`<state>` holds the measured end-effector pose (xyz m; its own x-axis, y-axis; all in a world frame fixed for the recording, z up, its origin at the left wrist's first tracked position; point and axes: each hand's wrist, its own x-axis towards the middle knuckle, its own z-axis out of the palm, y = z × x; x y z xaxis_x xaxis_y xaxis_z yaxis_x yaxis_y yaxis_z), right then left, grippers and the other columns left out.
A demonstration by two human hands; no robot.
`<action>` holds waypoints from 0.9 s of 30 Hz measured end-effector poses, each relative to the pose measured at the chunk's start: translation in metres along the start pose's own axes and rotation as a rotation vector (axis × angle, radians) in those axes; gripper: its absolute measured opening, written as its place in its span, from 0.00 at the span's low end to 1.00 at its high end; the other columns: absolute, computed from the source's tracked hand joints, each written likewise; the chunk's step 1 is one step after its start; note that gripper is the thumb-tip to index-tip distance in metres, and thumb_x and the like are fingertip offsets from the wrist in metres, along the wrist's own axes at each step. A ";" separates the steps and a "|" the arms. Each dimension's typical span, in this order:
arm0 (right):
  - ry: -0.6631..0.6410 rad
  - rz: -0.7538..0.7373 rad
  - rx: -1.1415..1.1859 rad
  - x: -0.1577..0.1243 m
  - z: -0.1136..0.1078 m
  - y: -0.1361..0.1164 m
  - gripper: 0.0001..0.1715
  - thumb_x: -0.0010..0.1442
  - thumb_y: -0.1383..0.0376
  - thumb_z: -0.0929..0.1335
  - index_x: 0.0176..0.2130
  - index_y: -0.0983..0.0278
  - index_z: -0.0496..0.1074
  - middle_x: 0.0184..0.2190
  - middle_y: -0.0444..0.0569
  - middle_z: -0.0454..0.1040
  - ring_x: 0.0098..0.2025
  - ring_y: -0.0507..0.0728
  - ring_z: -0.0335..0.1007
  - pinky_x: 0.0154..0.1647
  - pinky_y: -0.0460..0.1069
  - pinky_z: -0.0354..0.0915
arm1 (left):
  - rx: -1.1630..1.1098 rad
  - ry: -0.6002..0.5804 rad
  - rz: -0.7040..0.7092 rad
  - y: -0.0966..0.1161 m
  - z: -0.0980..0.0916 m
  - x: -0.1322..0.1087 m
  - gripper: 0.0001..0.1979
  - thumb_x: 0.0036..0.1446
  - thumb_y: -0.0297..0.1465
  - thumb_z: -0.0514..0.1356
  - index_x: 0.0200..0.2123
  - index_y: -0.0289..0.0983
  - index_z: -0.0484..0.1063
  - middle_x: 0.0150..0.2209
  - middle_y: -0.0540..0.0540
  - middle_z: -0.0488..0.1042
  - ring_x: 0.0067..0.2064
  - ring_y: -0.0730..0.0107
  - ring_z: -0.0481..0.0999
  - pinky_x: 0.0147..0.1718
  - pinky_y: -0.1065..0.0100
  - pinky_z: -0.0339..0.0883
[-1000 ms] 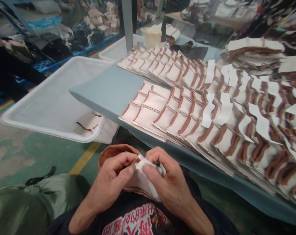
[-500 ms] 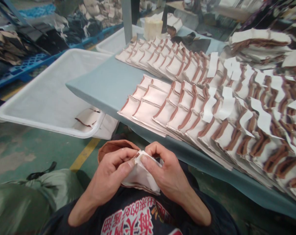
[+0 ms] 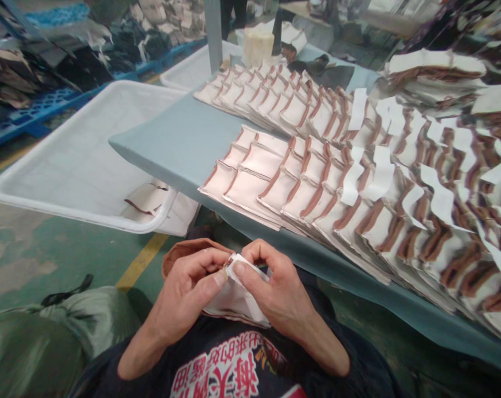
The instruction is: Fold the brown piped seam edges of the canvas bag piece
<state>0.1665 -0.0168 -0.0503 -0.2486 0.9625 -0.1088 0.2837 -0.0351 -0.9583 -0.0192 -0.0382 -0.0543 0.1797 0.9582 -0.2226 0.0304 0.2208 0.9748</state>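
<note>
**Soft cloth, pinched at the edge between two hands**

My left hand (image 3: 190, 296) and right hand (image 3: 277, 290) both grip the pale fabric piece (image 3: 229, 298) in front of my shirt (image 3: 217, 365), below the near edge of the bench (image 3: 157, 135). My left thumb and fingertips pinch its upper edge; my right thumb presses a white strip (image 3: 249, 266) near the same spot. A brown flap (image 3: 186, 255) shows behind my left hand; whether it joins the piece, I cannot tell.

I judge the cloth light and limp, not fragile, with little slip against bare skin. The lower part looks likely to sag, so the firmest hold should be at the layered edge, close to the brown trim. The strip seems thin and smooth, easier to crease or slide; a flat thumb suits it better than a hard pinch. Similar stacked pieces (image 3: 254, 185) lie on the bench.
</note>
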 end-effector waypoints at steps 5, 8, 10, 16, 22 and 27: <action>-0.007 -0.016 0.007 0.002 -0.001 -0.001 0.12 0.62 0.58 0.68 0.30 0.61 0.66 0.29 0.43 0.70 0.33 0.55 0.66 0.38 0.51 0.61 | -0.009 0.002 0.000 0.002 0.002 0.001 0.09 0.63 0.36 0.66 0.38 0.37 0.81 0.35 0.49 0.79 0.34 0.68 0.79 0.31 0.75 0.70; -0.018 -0.027 0.009 0.002 -0.002 -0.002 0.12 0.62 0.58 0.69 0.29 0.61 0.66 0.29 0.42 0.69 0.33 0.54 0.65 0.37 0.50 0.61 | 0.042 0.033 0.021 0.006 0.004 0.002 0.09 0.62 0.36 0.65 0.35 0.36 0.80 0.33 0.49 0.79 0.31 0.69 0.78 0.28 0.75 0.68; -0.026 -0.030 0.012 0.003 -0.003 -0.003 0.12 0.62 0.59 0.69 0.29 0.61 0.66 0.29 0.42 0.69 0.33 0.54 0.65 0.38 0.50 0.61 | 0.080 0.057 0.042 0.008 0.005 0.002 0.09 0.61 0.36 0.65 0.34 0.35 0.80 0.31 0.48 0.79 0.30 0.70 0.78 0.28 0.76 0.68; -0.060 -0.001 0.037 0.004 -0.007 -0.004 0.13 0.61 0.58 0.69 0.29 0.61 0.67 0.29 0.43 0.71 0.33 0.54 0.66 0.37 0.50 0.61 | 0.170 0.099 0.097 0.010 0.011 0.001 0.10 0.61 0.34 0.62 0.34 0.35 0.80 0.30 0.48 0.81 0.29 0.70 0.79 0.27 0.76 0.69; -0.114 0.049 0.124 0.005 -0.008 0.002 0.15 0.61 0.54 0.69 0.30 0.62 0.68 0.29 0.44 0.71 0.33 0.55 0.66 0.38 0.51 0.61 | 0.290 0.206 0.174 0.013 0.022 0.001 0.11 0.59 0.30 0.60 0.31 0.34 0.81 0.25 0.50 0.79 0.24 0.72 0.76 0.24 0.76 0.68; -0.115 0.083 0.161 0.008 -0.005 0.005 0.18 0.61 0.52 0.68 0.28 0.61 0.65 0.27 0.43 0.68 0.32 0.54 0.62 0.36 0.50 0.59 | 0.364 0.262 0.243 0.018 0.029 0.001 0.11 0.58 0.28 0.58 0.30 0.36 0.81 0.25 0.52 0.80 0.24 0.73 0.78 0.24 0.78 0.70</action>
<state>0.1709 -0.0080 -0.0545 -0.3372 0.9179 -0.2093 0.1586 -0.1638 -0.9737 0.0099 -0.0381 -0.0364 -0.0270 0.9978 0.0613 0.3672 -0.0471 0.9289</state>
